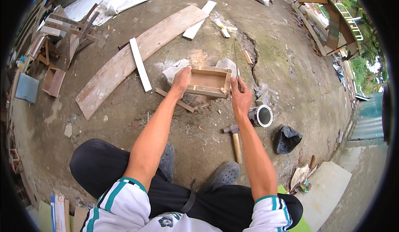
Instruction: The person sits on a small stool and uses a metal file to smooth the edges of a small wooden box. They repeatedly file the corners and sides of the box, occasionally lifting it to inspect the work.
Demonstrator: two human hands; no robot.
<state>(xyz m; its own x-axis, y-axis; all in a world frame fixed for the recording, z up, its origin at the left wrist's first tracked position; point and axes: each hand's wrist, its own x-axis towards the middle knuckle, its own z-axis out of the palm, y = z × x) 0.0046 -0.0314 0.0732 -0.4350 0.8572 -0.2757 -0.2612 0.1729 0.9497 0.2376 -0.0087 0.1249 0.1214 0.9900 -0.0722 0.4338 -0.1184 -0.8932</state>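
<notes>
Wooden box (pixel 208 81) | left hand (pixel 181 81) grips left edge | right hand (pixel 242 98) holds thin tool (pixel 236 61) | ground (pixel 305 82) stretches wide rightward

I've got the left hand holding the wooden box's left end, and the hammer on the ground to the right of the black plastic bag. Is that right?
No: the hammer lies left of the black plastic bag, as the head view shows. The left hand does hold the wooden box by its left end.

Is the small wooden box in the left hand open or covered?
Open: no lid covers the wooden box, and its brown inside shows.
</notes>
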